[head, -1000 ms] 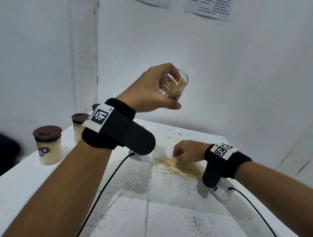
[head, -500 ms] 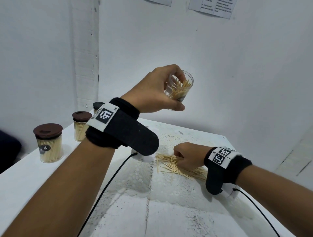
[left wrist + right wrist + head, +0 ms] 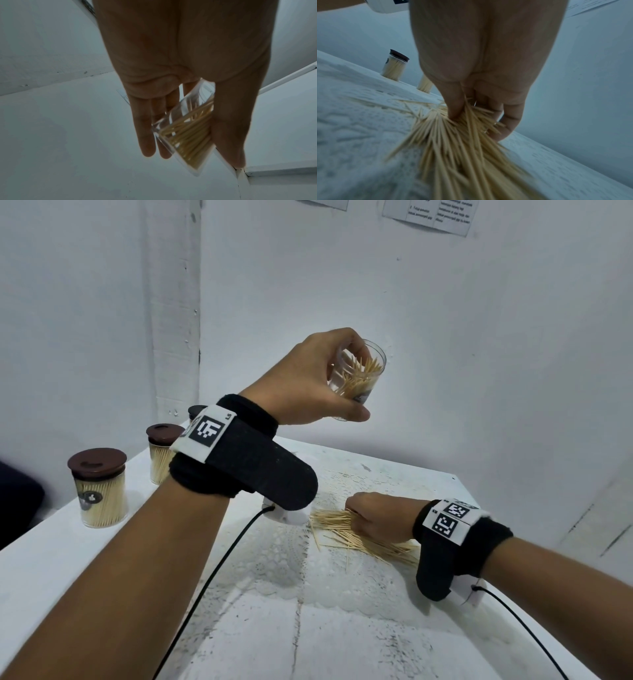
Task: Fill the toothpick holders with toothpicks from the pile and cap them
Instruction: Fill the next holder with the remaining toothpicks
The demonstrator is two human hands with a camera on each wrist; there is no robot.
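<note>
My left hand (image 3: 318, 378) grips a clear uncapped toothpick holder (image 3: 359, 378) raised above the table, tilted, partly filled with toothpicks. In the left wrist view the holder (image 3: 187, 128) sits between thumb and fingers. My right hand (image 3: 373, 518) rests on the toothpick pile (image 3: 346, 532) on the white table, fingers curled. In the right wrist view its fingers (image 3: 510, 119) and thumb pinch a bundle from the pile (image 3: 464, 146).
Two filled holders with brown caps (image 3: 97, 487) (image 3: 162, 451) stand along the table's left edge (image 3: 51, 529), a third cap (image 3: 196, 410) behind my wrist. White walls close in behind and left. A lace cloth (image 3: 274, 559) covers the table; cables trail from both wrists.
The left hand holds the jar at about the same height. The right hand has pressed lower into the pile and closed its fingers on toothpicks.
</note>
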